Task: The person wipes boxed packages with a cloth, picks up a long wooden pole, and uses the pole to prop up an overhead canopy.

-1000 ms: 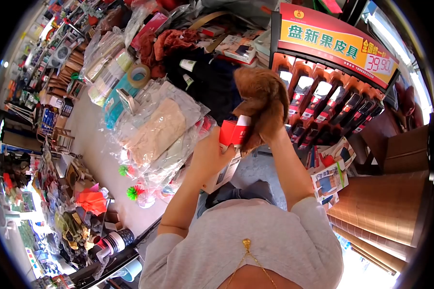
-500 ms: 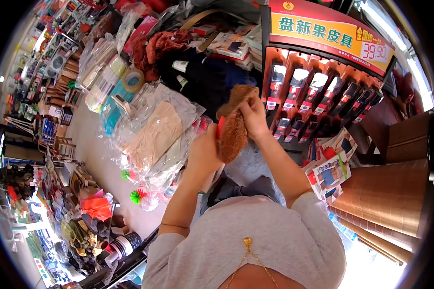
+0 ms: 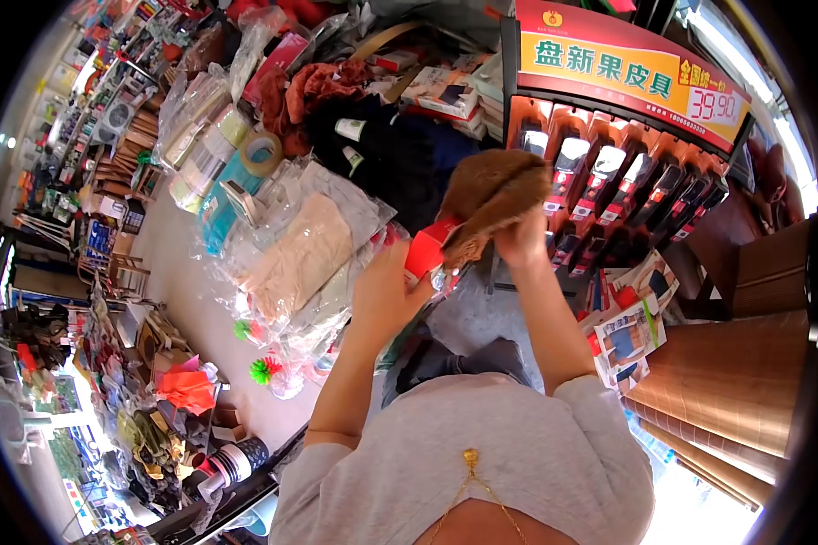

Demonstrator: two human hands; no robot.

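In front of my chest, a brown plush, fabric-like item (image 3: 493, 189) spreads upward, with a dark fold along its top. My right hand (image 3: 523, 240) is closed on its lower right edge; the fingertips are partly behind the fabric. My left hand (image 3: 384, 283) grips a bright red card-like piece (image 3: 428, 247) against the plush item's lower left side. Whether the red piece is attached to the plush cannot be made out. Clear plastic bags with beige clothing (image 3: 304, 245) lie just left of my left hand.
A belt display rack (image 3: 623, 136) with a price sign stands at the right. Behind the hands lie dark clothes (image 3: 386, 163), boxed goods (image 3: 441, 91) and a tape roll (image 3: 261, 153). Brown rolled mats (image 3: 713, 381) stand at lower right; mixed goods line the floor at left.
The brown plush item has opened out and moved up and to the right with my right hand. More of the red piece shows at my left hand.
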